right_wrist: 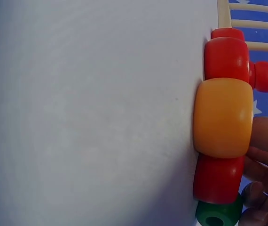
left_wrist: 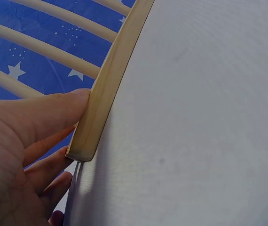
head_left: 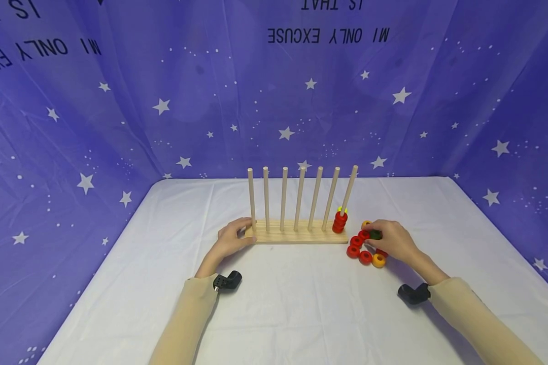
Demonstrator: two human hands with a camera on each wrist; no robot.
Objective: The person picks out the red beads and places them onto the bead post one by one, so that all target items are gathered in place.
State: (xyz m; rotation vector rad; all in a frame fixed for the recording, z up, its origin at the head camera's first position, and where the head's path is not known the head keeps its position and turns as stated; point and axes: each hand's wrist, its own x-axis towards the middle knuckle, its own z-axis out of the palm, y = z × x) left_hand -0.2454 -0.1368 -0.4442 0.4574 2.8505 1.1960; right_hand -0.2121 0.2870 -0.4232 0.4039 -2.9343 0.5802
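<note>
A wooden peg rack (head_left: 297, 235) with several upright pegs stands on the table. My left hand (head_left: 234, 237) grips the left end of its base, thumb on the front edge and fingers behind; the left wrist view shows that base end (left_wrist: 94, 127) close up. On the rightmost peg sits a stack of red beads (head_left: 340, 223) with a yellow-green one on top. My right hand (head_left: 395, 240) is over loose beads right of the rack, thumb and fingers about a dark green bead (head_left: 375, 234); whether they pinch it is hidden. Another green bead (right_wrist: 218, 214) lies beneath the hand.
Loose red beads (head_left: 356, 241) and an orange bead (head_left: 379, 260) lie in a cluster near the rack's right end. A white cloth (head_left: 301, 304) covers the table. Purple star-printed curtains (head_left: 274, 101) hang behind and at both sides.
</note>
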